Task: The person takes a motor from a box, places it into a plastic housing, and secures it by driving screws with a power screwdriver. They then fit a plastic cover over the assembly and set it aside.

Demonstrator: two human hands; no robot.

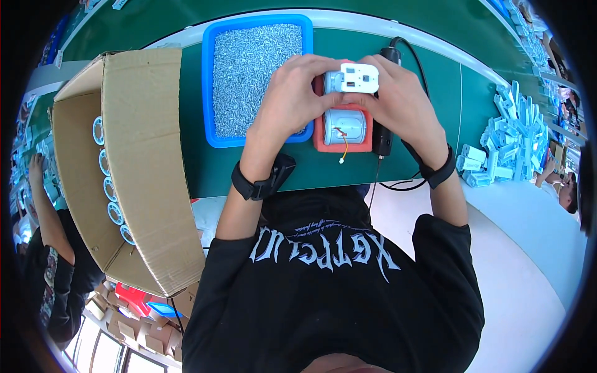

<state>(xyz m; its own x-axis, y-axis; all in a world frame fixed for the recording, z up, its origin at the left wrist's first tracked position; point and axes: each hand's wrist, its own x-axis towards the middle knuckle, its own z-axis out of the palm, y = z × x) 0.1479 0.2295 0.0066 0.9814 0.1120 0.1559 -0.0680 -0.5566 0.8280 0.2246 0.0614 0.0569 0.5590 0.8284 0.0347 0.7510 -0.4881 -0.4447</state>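
My left hand (292,93) and my right hand (398,96) close from either side round a white plastic piece (368,78) with small rectangular cutouts and rounded corners. It meets a pale blue cylinder part (333,82) at the upper end of an orange-red fixture (318,138). My thumbs come together just below the piece, and the fingertips are partly hidden behind it. Lower in the fixture, near my thumbs, rests a pale cylindrical housing (354,126). From it thin coloured wires (345,146) run out to a small white connector.
A blue tray (209,81) full of small metal screws stands left of the fixture. A black electric screwdriver (385,133) with a cable lies right of it. An open cardboard box (146,161) with white rings is at left. Pale plastic parts (507,143) pile up at right; other people work nearby.
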